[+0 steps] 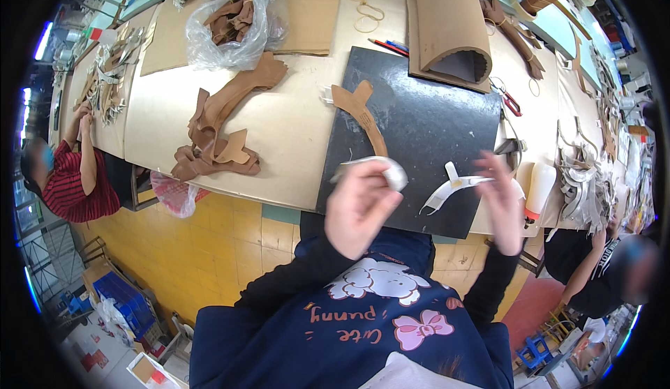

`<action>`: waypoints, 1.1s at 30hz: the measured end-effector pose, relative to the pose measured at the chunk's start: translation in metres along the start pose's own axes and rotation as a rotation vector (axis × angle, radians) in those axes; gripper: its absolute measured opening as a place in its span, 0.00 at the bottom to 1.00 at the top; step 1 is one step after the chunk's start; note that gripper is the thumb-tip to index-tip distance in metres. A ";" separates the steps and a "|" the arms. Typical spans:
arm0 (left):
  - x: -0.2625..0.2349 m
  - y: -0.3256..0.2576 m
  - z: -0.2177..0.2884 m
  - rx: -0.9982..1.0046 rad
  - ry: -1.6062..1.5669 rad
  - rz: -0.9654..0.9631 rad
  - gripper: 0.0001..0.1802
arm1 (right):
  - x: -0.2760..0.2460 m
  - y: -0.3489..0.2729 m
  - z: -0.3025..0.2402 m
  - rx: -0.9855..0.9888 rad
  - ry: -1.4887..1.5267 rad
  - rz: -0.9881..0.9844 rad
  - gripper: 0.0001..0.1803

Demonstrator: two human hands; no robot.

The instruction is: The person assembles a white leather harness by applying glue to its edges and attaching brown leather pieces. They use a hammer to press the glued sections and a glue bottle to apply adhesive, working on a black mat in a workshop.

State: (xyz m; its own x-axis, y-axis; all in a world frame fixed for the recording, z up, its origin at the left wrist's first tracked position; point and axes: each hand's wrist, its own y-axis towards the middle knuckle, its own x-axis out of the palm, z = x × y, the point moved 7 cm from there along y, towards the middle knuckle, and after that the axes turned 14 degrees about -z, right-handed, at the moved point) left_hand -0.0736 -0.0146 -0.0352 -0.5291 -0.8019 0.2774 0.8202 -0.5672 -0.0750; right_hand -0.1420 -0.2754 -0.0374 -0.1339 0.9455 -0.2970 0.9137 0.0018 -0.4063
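Observation:
My left hand (pixel 359 204) is closed around a white rounded thing (pixel 396 175) whose kind I cannot make out. It hovers over the near left part of a black board (pixel 426 124). A brown leather strap piece (pixel 366 117) with a side tab lies on the board just beyond that hand. To the right, a white curved strap piece (pixel 447 192) with a tab rests on the board. My right hand (pixel 501 197) is at that piece's right end, its fingers smeared by motion. Whether they touch or grip the white piece is unclear.
Brown leather pieces (pixel 223 127) lie in a pile at left, below a clear plastic bag (pixel 230 26) of more. Behind the board stands a curved cardboard sheet (pixel 453 23). A white bottle (pixel 541 186) and red-handled scissors (pixel 513 103) are at right. Co-workers sit at both sides.

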 end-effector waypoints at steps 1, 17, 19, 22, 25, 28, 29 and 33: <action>0.015 0.003 0.000 0.000 0.091 -0.091 0.27 | 0.036 0.010 -0.006 -0.080 0.129 -0.180 0.38; -0.138 0.097 -0.051 -0.165 0.589 0.137 0.54 | 0.097 0.038 -0.016 -0.043 -0.151 0.210 0.40; -0.144 0.096 -0.059 -0.232 0.529 0.158 0.50 | 0.094 0.045 -0.030 -0.172 -0.285 0.267 0.37; -0.144 0.100 -0.056 -0.219 0.629 0.142 0.44 | 0.076 0.055 -0.031 -0.165 -0.197 0.267 0.31; -0.129 0.100 -0.044 -0.039 0.915 0.201 0.37 | 0.052 0.061 -0.044 -0.273 -0.244 0.338 0.33; -0.119 0.095 -0.043 -0.031 0.965 0.263 0.32 | 0.036 0.067 -0.047 -0.224 -0.258 0.374 0.33; -0.117 0.093 -0.041 -0.008 0.948 0.280 0.31 | 0.032 0.064 -0.053 -0.250 -0.342 0.418 0.33; -0.123 0.090 -0.041 -0.080 0.769 0.286 0.25 | 0.035 0.053 -0.058 -0.252 -0.349 0.443 0.32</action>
State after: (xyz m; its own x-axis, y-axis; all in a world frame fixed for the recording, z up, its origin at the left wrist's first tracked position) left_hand 0.0562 0.0253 -0.1151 -0.3274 -0.8054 -0.4940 0.9431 -0.3102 -0.1193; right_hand -0.0760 -0.2232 -0.0196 0.2005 0.7115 -0.6735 0.9680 -0.2496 0.0244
